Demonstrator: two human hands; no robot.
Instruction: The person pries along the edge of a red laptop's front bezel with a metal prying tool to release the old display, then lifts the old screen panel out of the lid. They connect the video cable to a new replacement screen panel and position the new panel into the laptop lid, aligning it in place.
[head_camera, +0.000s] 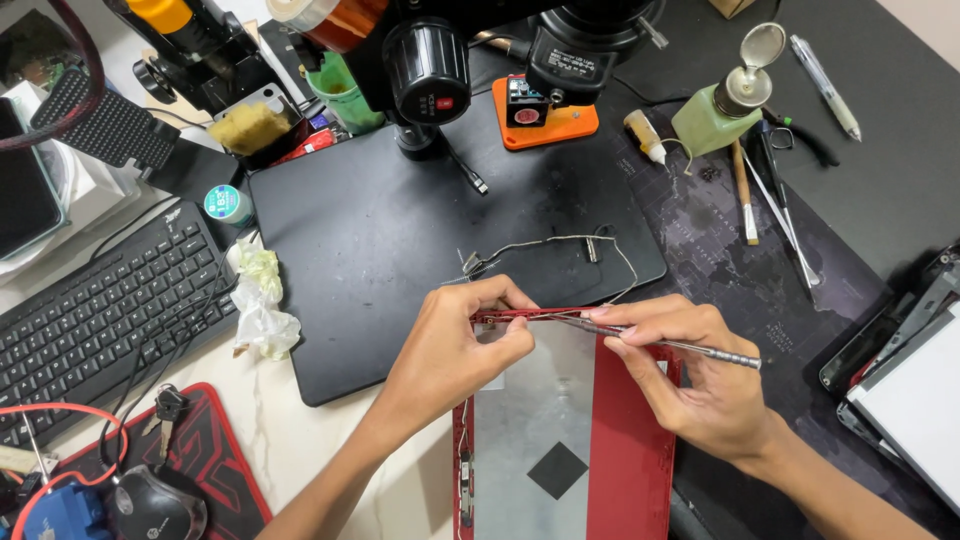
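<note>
A red laptop lid shell (630, 450) lies open-side up in front of me, with a silver foil panel (545, 400) and a small black square inside. My left hand (455, 350) pinches the shell's top edge near a thin grey cable (560, 240) that loops over the black mat. My right hand (690, 375) holds slim metal tweezers (680, 347), their tips pointing left along the same top edge, close to my left fingers.
A microscope base (430, 70) stands on the black mat (370, 250). Left of it are a black keyboard (100, 310), crumpled tissue (260, 300), keys and a mouse (155, 505). To the right lie a green pump bottle (715, 115), brushes, a pen and stacked laptop parts (905, 380).
</note>
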